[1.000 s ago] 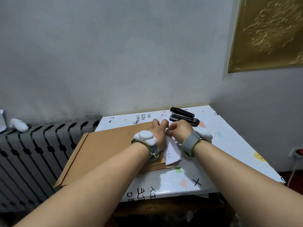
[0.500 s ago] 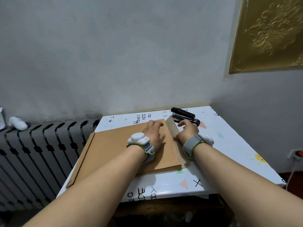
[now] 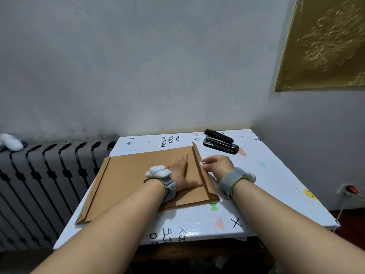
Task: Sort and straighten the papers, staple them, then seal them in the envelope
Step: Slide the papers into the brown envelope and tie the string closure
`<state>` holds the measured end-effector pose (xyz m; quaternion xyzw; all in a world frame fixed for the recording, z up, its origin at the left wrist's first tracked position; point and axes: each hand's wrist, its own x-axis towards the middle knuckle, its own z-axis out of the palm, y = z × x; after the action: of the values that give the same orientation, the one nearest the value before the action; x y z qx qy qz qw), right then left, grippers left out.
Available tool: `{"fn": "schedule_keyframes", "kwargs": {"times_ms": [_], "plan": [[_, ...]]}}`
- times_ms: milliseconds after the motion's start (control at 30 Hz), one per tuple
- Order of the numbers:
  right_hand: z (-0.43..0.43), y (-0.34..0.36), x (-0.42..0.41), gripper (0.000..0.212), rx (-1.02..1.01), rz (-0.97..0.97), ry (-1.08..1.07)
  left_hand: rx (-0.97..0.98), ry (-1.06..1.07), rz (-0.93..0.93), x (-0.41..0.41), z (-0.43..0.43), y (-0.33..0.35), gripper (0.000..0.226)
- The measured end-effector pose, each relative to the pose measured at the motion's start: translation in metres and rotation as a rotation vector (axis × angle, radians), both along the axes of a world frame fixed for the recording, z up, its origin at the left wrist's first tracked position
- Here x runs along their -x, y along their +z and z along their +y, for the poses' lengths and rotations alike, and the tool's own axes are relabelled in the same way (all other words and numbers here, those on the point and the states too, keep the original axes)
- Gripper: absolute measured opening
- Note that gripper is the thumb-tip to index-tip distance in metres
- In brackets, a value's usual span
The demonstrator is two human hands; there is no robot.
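A large brown envelope (image 3: 134, 180) lies flat on the white patterned table (image 3: 276, 186), its flap (image 3: 199, 165) on the right side folded over. My left hand (image 3: 182, 173) presses flat on the envelope just left of the flap, fingers straight. My right hand (image 3: 218, 165) sits at the flap's right edge and pinches the small white closure tie there. No papers show outside the envelope. A black stapler (image 3: 220, 142) rests at the table's far side, beyond my right hand.
A dark ribbed radiator (image 3: 43, 180) stands left of the table, with a white object (image 3: 10, 142) on top. Grey walls close the far and right sides. A wall socket with a red plug (image 3: 349, 189) is low on the right.
White paper was showing at the envelope's mouth a second ago; now it is out of sight. The flap has folded over, my left hand has flattened, and my right hand moved to the tie.
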<state>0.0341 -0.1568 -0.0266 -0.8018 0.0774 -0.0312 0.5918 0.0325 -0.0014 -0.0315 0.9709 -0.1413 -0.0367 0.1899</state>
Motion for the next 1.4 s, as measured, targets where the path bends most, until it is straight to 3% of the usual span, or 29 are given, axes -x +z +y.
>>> {"fn": "schedule_keyframes", "kwargs": {"times_ms": [100,200,333,400,533,667,800,933,1067,1300,1400], "plan": [[0.004,-0.008,0.005,0.023,0.337,-0.1,0.069,0.188,-0.016,0.074,-0.003,0.02,0.005,0.114],[0.009,-0.008,0.003,0.032,0.568,-0.143,0.127,0.106,-0.07,-0.007,-0.008,0.027,0.002,0.101],[0.007,-0.008,-0.001,0.039,0.518,-0.121,0.108,-0.025,-0.04,-0.055,-0.009,0.019,-0.006,0.066],[0.002,-0.003,-0.005,0.03,0.509,-0.085,0.098,-0.081,-0.012,-0.091,-0.007,0.014,-0.01,0.059],[-0.001,0.011,-0.009,0.016,0.724,-0.043,0.081,-0.086,0.023,-0.116,-0.003,0.013,-0.01,0.058],[0.01,0.019,-0.018,0.006,0.709,0.02,0.087,-0.094,0.019,-0.106,-0.004,0.013,-0.009,0.059],[0.02,0.026,-0.025,0.032,0.849,0.235,0.19,-0.073,0.03,-0.086,-0.004,0.015,-0.009,0.059],[0.02,0.032,-0.024,0.031,0.806,0.223,0.213,-0.051,0.024,-0.123,-0.004,0.015,-0.009,0.058],[0.015,0.047,-0.019,0.008,0.621,0.198,0.214,0.028,0.038,-0.105,-0.003,0.014,-0.006,0.051],[0.029,0.059,-0.009,0.019,0.669,0.266,0.269,0.05,0.04,-0.117,-0.002,0.014,-0.007,0.05],[0.038,0.055,-0.007,0.022,0.819,0.235,0.23,0.075,0.001,-0.114,-0.002,0.016,-0.007,0.049]]}}
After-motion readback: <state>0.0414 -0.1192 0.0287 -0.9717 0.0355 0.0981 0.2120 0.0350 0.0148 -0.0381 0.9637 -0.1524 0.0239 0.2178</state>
